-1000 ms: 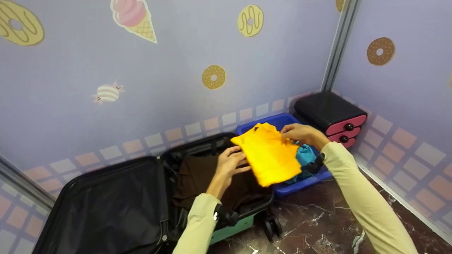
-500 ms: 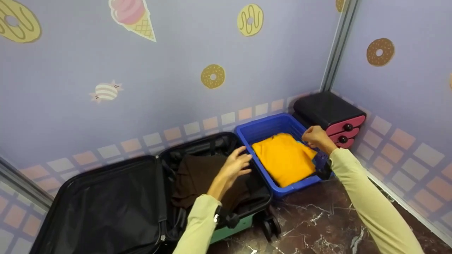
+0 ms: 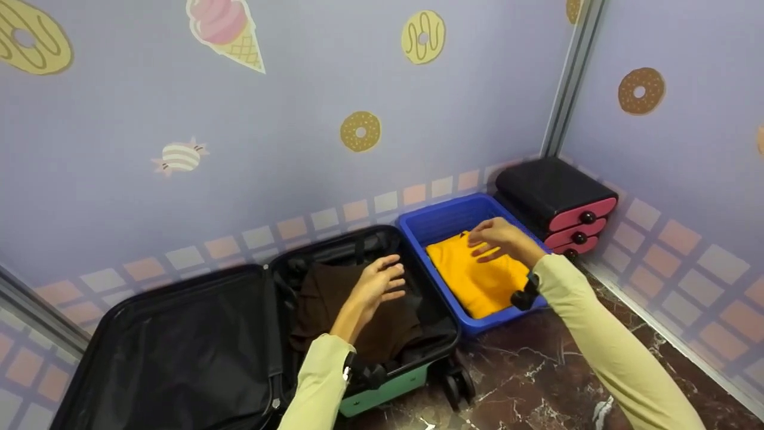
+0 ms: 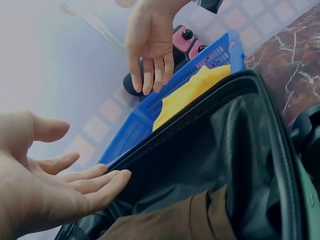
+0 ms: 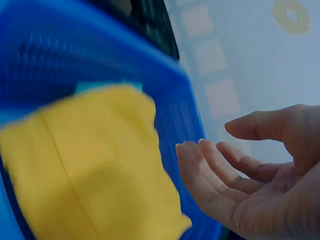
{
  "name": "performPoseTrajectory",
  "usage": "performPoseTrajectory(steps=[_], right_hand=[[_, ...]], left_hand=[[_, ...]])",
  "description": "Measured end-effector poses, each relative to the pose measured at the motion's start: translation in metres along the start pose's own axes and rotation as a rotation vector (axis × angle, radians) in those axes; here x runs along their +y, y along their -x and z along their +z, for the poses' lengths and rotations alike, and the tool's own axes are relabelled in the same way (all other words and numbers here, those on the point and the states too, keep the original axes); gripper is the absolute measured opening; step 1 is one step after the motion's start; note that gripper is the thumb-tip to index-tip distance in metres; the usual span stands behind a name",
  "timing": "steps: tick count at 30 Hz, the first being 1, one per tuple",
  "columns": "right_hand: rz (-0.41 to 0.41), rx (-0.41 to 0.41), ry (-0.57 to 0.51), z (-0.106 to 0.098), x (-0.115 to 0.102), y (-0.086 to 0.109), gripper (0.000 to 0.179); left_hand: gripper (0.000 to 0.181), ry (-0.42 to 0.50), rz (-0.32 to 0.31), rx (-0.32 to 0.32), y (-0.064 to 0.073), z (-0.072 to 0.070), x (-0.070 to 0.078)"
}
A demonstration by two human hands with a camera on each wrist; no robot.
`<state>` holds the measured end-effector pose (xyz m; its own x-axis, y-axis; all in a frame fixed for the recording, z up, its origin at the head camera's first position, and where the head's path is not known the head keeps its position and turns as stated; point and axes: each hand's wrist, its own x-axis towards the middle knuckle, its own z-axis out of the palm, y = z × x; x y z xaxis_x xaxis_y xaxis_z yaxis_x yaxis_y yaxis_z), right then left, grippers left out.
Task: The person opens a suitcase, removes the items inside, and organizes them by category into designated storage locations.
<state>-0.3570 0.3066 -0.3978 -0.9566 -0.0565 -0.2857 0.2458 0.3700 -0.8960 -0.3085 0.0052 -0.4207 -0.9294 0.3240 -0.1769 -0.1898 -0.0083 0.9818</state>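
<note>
A yellow garment (image 3: 459,263) lies spread in a blue plastic basket (image 3: 444,209). Over it hovers my right hand (image 3: 504,239), fingers loosely bent and holding nothing. My left hand (image 3: 371,286) hangs above the open suitcase (image 3: 436,334), fingers apart and nothing in them. Beneath the left hand, a folded brown garment (image 3: 334,286) sits in the suitcase's right half. The right wrist view shows a bit of turquoise cloth (image 5: 107,87) peeking out behind the yellow garment (image 5: 95,165).
The suitcase's black lid half (image 3: 185,352) lies open at the left. A black drawer box with pink fronts (image 3: 582,216) stands behind the basket in the corner. A patterned wall (image 3: 286,149) runs along the back. Dark marbled floor (image 3: 519,370) lies in front.
The yellow garment has gone from between my hands down into the basket and been let go. My right hand has since shifted left above it; my left hand has drawn back slightly left.
</note>
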Motion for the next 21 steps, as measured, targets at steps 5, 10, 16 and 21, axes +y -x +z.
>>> performPoseTrajectory(steps=[5,10,16,21], right_hand=[[0.006,-0.074,-0.027,0.024,-0.011,-0.005,0.04],[-0.007,-0.135,-0.038,0.047,-0.02,-0.007,0.04],[-0.015,-0.186,-0.078,0.078,-0.023,-0.008,0.031],[-0.05,-0.246,-0.111,0.101,-0.027,-0.011,0.034]], left_hand=[[0.049,-0.003,0.01,0.031,0.006,-0.015,0.002],[0.046,-0.03,0.025,0.064,0.014,-0.03,0.002],[0.041,-0.131,0.019,0.16,0.025,-0.049,-0.006],[0.035,-0.202,0.05,0.323,0.033,-0.068,-0.011]])
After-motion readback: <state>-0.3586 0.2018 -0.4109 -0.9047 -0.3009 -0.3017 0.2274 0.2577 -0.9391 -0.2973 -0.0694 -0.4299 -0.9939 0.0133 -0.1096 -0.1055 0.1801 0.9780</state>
